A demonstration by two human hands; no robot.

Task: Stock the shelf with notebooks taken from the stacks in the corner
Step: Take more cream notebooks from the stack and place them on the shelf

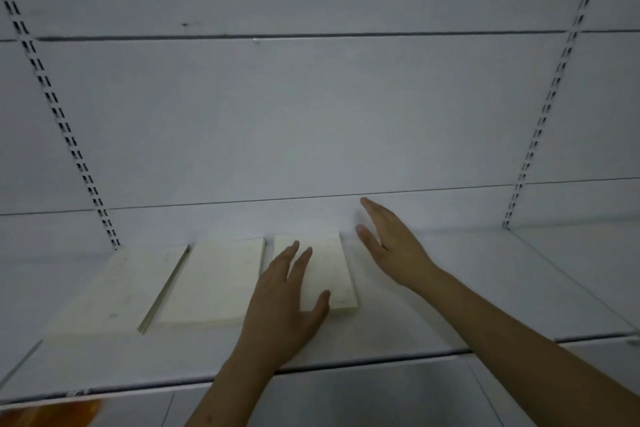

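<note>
Three cream notebook piles lie flat side by side on the white shelf (467, 288): a left pile (114, 291), a middle pile (214, 281) and a right pile (329, 270). My left hand (284, 305) rests flat on the near left part of the right pile, fingers spread, gripping nothing. My right hand (391, 246) hovers just right of that pile, palm facing left, fingers straight and apart, holding nothing. The stacks in the corner are out of view.
The white back panel (311, 114) rises behind the shelf, with slotted uprights at left (69, 135) and right (543, 114). The shelf surface continues to the right of the piles. Something orange (52, 412) shows below the shelf's front edge at bottom left.
</note>
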